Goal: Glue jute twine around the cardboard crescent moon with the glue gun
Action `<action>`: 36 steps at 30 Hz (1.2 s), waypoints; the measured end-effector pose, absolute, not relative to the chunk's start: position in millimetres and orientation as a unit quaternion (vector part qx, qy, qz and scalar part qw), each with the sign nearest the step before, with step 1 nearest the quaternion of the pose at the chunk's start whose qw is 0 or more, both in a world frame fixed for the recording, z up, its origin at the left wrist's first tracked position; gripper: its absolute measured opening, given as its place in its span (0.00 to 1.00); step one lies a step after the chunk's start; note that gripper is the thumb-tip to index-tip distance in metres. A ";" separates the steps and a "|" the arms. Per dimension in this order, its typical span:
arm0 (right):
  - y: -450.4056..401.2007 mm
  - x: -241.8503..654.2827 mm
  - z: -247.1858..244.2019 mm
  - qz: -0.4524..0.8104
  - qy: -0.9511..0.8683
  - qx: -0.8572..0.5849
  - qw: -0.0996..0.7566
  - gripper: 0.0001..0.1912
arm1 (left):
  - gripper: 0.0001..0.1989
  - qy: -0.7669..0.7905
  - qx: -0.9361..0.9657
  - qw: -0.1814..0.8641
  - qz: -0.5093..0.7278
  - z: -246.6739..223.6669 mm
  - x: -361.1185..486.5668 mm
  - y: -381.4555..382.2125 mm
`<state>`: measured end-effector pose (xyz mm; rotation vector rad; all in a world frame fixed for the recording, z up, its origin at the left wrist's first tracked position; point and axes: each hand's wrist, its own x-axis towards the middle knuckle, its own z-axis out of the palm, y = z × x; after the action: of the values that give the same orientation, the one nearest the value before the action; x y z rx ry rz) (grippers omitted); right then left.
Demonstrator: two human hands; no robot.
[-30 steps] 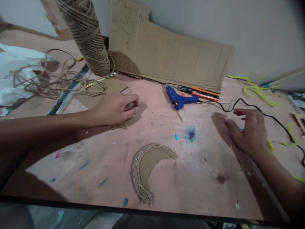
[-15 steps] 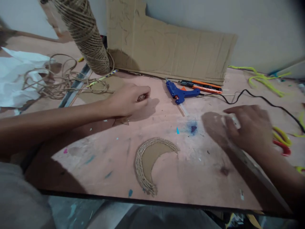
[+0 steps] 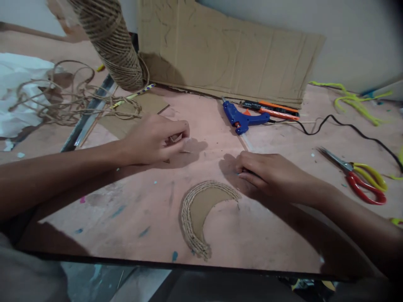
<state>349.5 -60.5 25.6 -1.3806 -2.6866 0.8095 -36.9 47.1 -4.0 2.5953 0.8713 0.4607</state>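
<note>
My left hand [image 3: 160, 140] is closed in a pinch above the table, with a thin piece of jute twine [image 3: 174, 138] showing between its fingers. To the right, my right hand [image 3: 260, 172] has curled fingers pressed together; whatever may be in them is hidden. Below and between the hands lies a crescent of cardboard [image 3: 201, 207], its outer curve lined with several rows of twine. Loose tangled twine [image 3: 78, 102] spreads left of my left hand. Scissors [image 3: 359, 174] with yellow and red handles rest right of my right hand.
A large twine spool [image 3: 113, 46] rises at the back left, beside a standing cardboard sheet [image 3: 233, 58]. A blue glue gun [image 3: 242, 117] with a black cord lies near an orange-black cutter [image 3: 272, 110]. Yellow-green strands [image 3: 352, 100] lie at the right; white paper [image 3: 22, 92] at the left.
My right hand has moved left from beside the scissors to above the crescent's right tip, and its fingers have closed. My left hand has shifted slightly left. The view has tilted slightly.
</note>
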 end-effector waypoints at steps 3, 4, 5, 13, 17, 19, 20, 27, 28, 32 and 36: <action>-62.4 351.2 23.5 0.267 -0.845 -0.461 0.040 0.05 | 0.17 0.301 0.920 0.185 0.171 -6.6 -37.2 49.0; -63.6 352.3 22.2 0.263 -0.842 -0.468 0.052 0.06 | 0.17 0.303 0.919 0.185 0.172 -9.8 -37.8 50.1; -64.7 353.3 20.9 0.258 -0.841 -0.472 0.060 0.09 | 0.17 0.306 0.918 0.183 0.172 -13.6 -38.5 51.3; -66.3 351.5 19.5 0.268 -0.840 -0.460 0.104 0.06 | 0.21 0.273 0.924 0.165 0.211 -22.9 -44.6 51.2; -68.6 350.4 18.4 0.248 -0.838 -0.474 0.109 0.04 | 0.23 0.260 0.937 0.169 0.159 -12.1 -43.3 41.2; -70.4 350.2 17.9 0.230 -0.833 -0.490 0.112 0.04 | 0.21 0.258 0.943 0.164 0.135 -6.9 -42.2 36.6; -71.4 350.1 17.9 0.223 -0.832 -0.496 0.113 0.05 | 0.20 0.261 0.944 0.162 0.123 -4.8 -41.6 35.1; -77.3 347.8 18.9 0.204 -0.844 -0.476 0.142 0.07 | 0.21 0.250 0.945 0.160 0.135 -14.1 -37.6 41.7; -78.1 347.3 18.4 0.206 -0.845 -0.470 0.147 0.08 | 0.21 0.244 0.947 0.154 0.140 -18.5 -37.1 43.2; -80.8 346.0 16.2 0.209 -0.851 -0.457 0.154 0.11 | 0.23 0.227 0.952 0.129 0.163 -25.5 -36.3 46.2; -84.1 347.1 14.4 0.190 -0.851 -0.468 0.143 0.07 | 0.21 0.255 0.925 0.100 0.265 -1.4 -48.9 56.4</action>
<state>347.1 -84.1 14.4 -1.3506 -2.4534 0.5489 -48.9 56.4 -1.4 2.7335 0.7537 0.7827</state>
